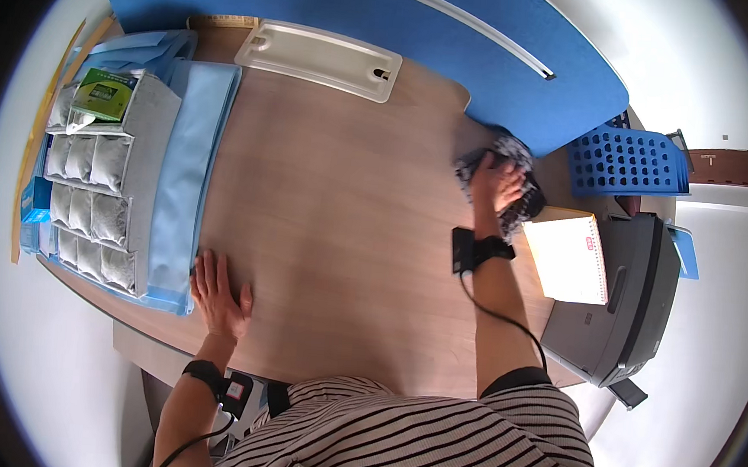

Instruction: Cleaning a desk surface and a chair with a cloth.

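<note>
My right hand (497, 183) lies on a dark patterned cloth (521, 159) at the right back of the wooden desk (342, 218). Its fingers are bent and partly blurred, pressing on the cloth; whether they grip it I cannot tell. Flat on the desk at the left, my left hand (221, 297) has its fingers spread, the tips beside the edge of a light blue sheet (191, 155). It holds nothing. A band with a small black device is strapped to each forearm.
A grey fabric organizer (149, 153) with a green box (104, 94) lies on the left. Behind are a shallow tray (314, 63) and a blue partition (363, 11). On the right are a blue basket (632, 164), a spiral desk calendar (564, 256) and a grey printer (629, 303).
</note>
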{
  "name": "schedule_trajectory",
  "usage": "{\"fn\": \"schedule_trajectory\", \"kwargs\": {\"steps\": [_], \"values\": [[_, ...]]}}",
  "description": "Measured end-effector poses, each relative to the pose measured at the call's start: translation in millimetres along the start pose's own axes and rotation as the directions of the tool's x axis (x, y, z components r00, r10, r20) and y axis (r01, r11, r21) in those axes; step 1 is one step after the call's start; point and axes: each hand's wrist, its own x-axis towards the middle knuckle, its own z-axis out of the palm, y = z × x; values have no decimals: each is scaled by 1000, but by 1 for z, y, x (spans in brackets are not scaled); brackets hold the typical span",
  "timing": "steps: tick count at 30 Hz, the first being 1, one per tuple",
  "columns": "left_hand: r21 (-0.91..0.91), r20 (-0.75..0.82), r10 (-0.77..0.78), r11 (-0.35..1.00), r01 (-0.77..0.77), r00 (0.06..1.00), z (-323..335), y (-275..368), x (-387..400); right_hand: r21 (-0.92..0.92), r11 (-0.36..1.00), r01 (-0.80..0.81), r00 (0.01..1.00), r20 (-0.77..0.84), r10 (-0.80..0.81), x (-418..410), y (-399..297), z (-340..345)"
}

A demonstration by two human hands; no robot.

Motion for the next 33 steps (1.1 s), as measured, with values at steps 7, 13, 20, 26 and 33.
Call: {"fn": "schedule_trajectory", "kwargs": {"steps": [7,13,20,26,33], "values": [[31,-48,18,999,-16,999,2,-3,-2,330,577,747,599,42,-800,-205,-51,-52],[14,-49,-11,1000,12,999,3,1,0,601,108,792,128,10,-992,-228,-23,-61],[-28,-27,-49,998,48,998,-1,3,-1,322,433,842,499,-158,-852,-123,-119,-26],[-52,57,-101,993,104,993,-11,5,2,290,493,820,557,-208,-804,-113,-212,-9],[-60,25,-72,995,73,997,-9,6,5,379,338,862,448,-254,-857,-143,-285,-10]]}}
